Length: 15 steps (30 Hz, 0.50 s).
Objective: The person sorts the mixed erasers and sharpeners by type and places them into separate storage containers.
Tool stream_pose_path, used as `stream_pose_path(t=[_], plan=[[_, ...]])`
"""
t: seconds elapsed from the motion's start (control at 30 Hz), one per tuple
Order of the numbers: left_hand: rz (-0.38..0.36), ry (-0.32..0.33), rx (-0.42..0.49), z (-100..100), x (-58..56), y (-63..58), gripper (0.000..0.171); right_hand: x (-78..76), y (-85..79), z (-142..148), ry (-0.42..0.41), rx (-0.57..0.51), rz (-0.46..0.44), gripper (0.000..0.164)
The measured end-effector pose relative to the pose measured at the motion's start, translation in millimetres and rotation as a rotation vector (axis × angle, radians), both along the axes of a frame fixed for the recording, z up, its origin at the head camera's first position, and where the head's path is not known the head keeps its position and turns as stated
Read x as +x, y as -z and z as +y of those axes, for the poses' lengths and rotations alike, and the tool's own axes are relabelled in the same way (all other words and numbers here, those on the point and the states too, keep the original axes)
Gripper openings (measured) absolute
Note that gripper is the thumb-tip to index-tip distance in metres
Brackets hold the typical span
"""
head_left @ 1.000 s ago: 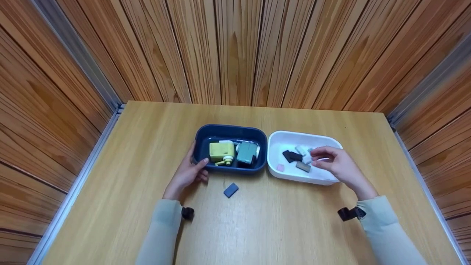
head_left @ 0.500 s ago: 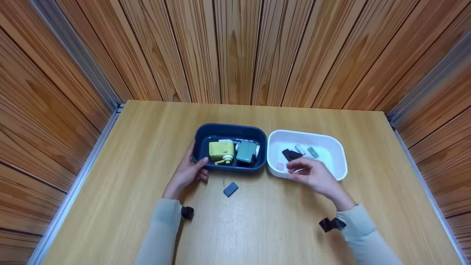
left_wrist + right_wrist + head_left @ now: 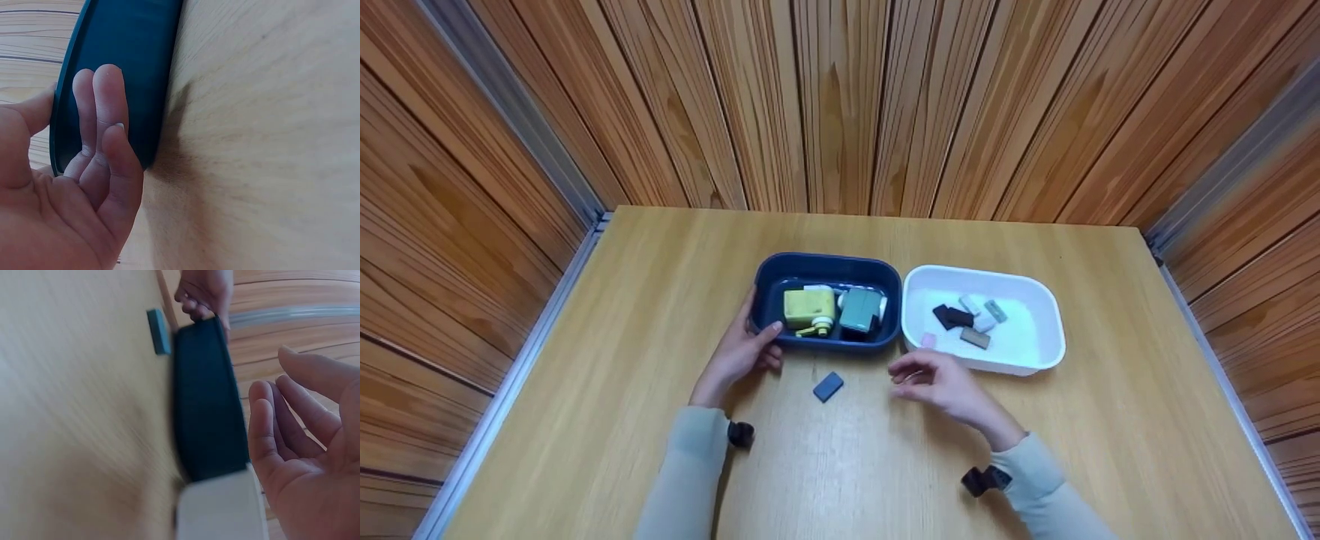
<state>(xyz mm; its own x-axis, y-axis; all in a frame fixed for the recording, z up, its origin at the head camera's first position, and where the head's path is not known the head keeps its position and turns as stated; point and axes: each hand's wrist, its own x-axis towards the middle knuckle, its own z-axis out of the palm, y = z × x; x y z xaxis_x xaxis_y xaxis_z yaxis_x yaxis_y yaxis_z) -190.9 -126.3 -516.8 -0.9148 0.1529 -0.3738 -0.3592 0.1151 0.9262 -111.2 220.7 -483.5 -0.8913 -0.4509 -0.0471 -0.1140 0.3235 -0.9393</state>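
At the near left corner of the navy blue bin (image 3: 840, 346), my left hand (image 3: 739, 351) grips the rim, thumb over the edge and some fingers along the outer wall. My right hand (image 3: 937, 381), fingers loosely bent with nothing between them, hovers over the table just in front of the white bin (image 3: 1039, 330). Between the hands, a small blue-grey rectangular block (image 3: 829, 387) lies on the table. Inside the navy bin are a yellow boxy object (image 3: 808, 307) with a small spout-like part and a teal boxy one (image 3: 859, 309) with white ends.
Several small blocks lie in the white bin, among them a dark one (image 3: 958, 317), a grey-brown one (image 3: 975, 339) and a pink one (image 3: 928, 340). The bins stand side by side. Wood-panelled walls (image 3: 840, 105) rise behind the table (image 3: 690, 247) and at its sides.
My right hand has moved left and toward me, from over the white bin to in front of it, its fingers empty. My left hand stays at the navy bin.
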Motion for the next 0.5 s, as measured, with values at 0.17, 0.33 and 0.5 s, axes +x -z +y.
stream_pose_path(t=[0.17,0.33,0.5], plan=[[0.014,0.002,0.000,0,0.4,0.7,0.082,-3.1,16.6,-18,-0.017,0.013,-0.002,0.032],[0.017,0.005,-0.005,-1,1.0,0.8,0.082,-6.1,29.2,-32,-0.039,0.003,-0.045,0.033],[0.024,0.005,-0.001,-1,1.5,0.6,0.081,-9.6,35.9,-45,-0.045,0.007,-0.068,0.034]])
